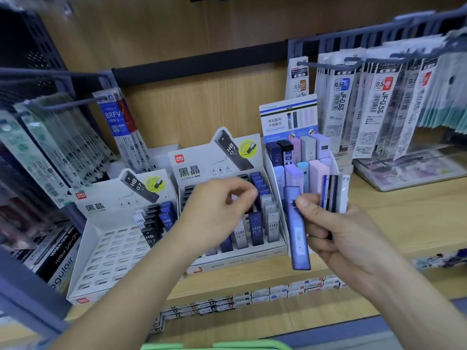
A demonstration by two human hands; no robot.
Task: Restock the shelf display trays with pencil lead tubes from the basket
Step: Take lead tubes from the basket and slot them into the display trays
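Note:
My right hand [348, 238] grips a small bundle of lead tubes [333, 193], and its thumb presses a long blue tube [298, 238] that hangs down out of the bundle. My left hand [214, 213] hovers over the middle display tray [240, 261] with its fingers loosely curled; they are blurred and I see nothing between them. That tray holds rows of blue, white and black HB 0.7 tubes [256, 231]. The left display tray [106, 248] is mostly bare slots, with several tubes at its back right. A strip of the green basket [214, 346] shows at the bottom edge.
A third tray [333, 165] of pastel lead cases stands right of the middle one. Pen refill packs hang on hooks at the left [50, 147] and upper right [379, 109]. Small boxes [252, 296] line the wooden shelf's front edge.

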